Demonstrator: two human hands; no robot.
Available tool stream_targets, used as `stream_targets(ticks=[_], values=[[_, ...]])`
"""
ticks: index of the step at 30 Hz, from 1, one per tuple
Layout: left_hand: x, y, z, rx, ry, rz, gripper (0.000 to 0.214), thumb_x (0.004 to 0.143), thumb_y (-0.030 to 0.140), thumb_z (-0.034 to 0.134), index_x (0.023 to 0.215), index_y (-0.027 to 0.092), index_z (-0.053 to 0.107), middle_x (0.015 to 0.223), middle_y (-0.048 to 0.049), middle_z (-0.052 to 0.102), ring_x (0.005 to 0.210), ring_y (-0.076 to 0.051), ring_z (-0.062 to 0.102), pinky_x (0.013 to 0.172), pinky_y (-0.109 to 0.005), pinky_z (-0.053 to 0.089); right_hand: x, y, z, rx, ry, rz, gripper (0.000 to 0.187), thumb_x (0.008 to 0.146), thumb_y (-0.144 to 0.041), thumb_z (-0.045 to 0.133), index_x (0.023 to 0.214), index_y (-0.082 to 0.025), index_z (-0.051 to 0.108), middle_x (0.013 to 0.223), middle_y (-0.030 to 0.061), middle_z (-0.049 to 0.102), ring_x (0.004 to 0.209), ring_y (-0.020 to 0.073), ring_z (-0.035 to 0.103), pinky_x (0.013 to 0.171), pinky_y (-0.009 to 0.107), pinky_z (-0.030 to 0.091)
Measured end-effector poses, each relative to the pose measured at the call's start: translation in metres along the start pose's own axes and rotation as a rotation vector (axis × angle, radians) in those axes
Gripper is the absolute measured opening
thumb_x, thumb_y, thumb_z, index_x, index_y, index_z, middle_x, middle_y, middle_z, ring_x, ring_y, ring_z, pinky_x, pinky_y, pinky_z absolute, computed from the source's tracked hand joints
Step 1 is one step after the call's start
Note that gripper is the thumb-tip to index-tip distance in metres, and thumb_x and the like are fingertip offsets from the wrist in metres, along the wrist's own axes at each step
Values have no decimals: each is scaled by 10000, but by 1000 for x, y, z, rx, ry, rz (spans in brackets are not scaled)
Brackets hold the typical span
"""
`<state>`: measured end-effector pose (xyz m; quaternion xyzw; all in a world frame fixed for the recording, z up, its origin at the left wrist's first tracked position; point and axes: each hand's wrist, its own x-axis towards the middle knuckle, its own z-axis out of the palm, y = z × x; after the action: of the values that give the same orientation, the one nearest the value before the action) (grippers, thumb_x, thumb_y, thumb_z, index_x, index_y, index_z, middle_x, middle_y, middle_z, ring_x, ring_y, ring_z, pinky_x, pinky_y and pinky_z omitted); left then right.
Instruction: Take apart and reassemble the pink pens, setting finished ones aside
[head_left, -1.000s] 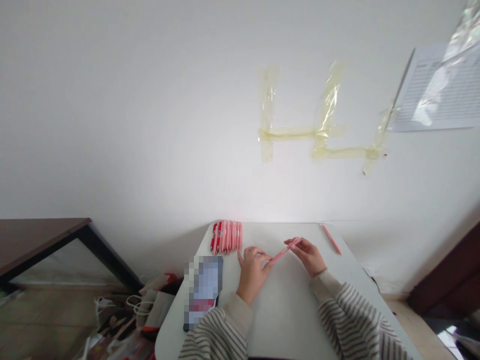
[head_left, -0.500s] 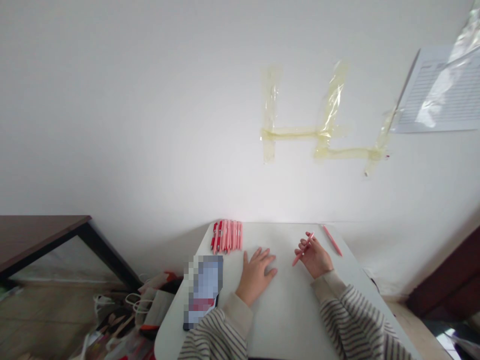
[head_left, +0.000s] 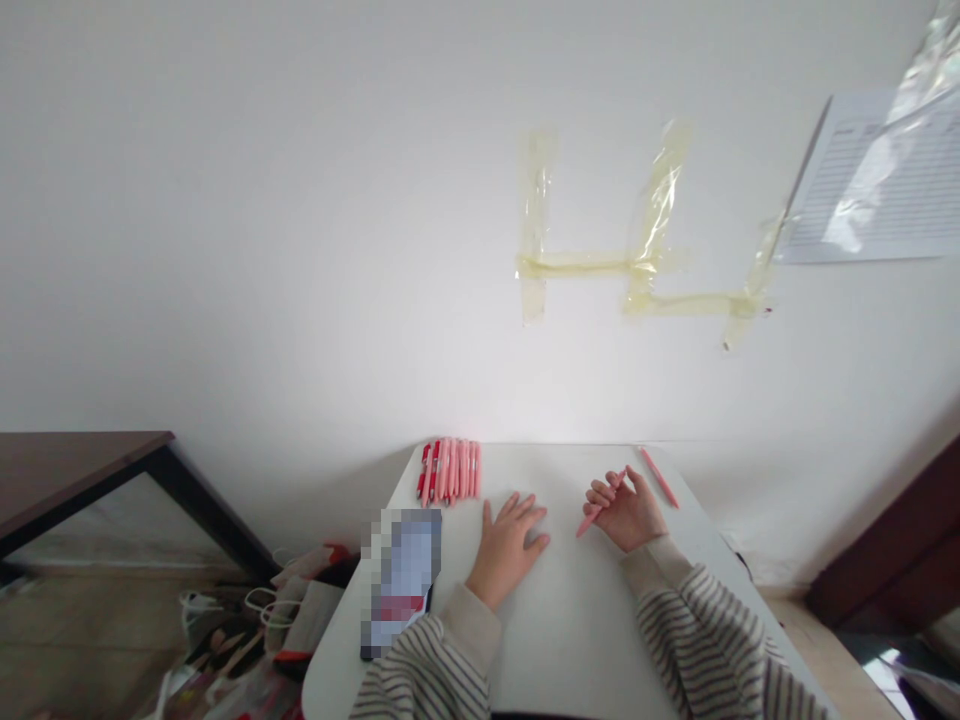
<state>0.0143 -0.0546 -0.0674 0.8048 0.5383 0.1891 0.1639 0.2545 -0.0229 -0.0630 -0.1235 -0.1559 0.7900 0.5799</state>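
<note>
My left hand lies flat on the white table, palm down with its fingers spread and nothing in it. To the right, my right hand is turned partly palm up, its fingers curled round a pink pen that slants down to the left. Beyond my right hand a single pink pen lies by the table's right edge. A row of several pink and red pens sits side by side at the back left corner, just past my left fingertips.
A phone, blurred out, lies along the table's left edge beside my left forearm. The white wall with yellowish tape rises right behind the table. Bags and clutter fill the floor at left, below a dark brown table.
My right fingers have curled further over the pink pen, and its lower end has swung slightly down and left. My left hand keeps its place; the whole view has shifted a little.
</note>
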Motion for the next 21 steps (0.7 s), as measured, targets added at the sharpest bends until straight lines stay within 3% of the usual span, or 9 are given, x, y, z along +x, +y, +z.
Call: stream_targets(ticks=[6,14,21], values=[[0,-2,3,8,10,5,441,937,406,602,1377,389,573,1575,-9,488,1523,-278,343,1244,-704,64,0,0,-1,-1,-5,-13,281,824,-347,663,652,-220,481,588,-60,381,567,117,409,610,289,395],[0,-4,5,15,16,9,434,939,421,596,1371,386,576,1572,-12,494,1521,-278,347,1245,-701,73,-2,0,2,-8,-2,8,323,845,-431,676,684,-222,490,612,-60,399,577,115,417,625,302,414],[0,-2,3,13,6,4,440,941,421,592,1379,377,573,1577,-17,487,1526,-273,336,1252,-685,60,0,0,0,-18,10,-29,295,826,-367,670,659,-220,477,589,-61,385,566,115,403,608,293,401]])
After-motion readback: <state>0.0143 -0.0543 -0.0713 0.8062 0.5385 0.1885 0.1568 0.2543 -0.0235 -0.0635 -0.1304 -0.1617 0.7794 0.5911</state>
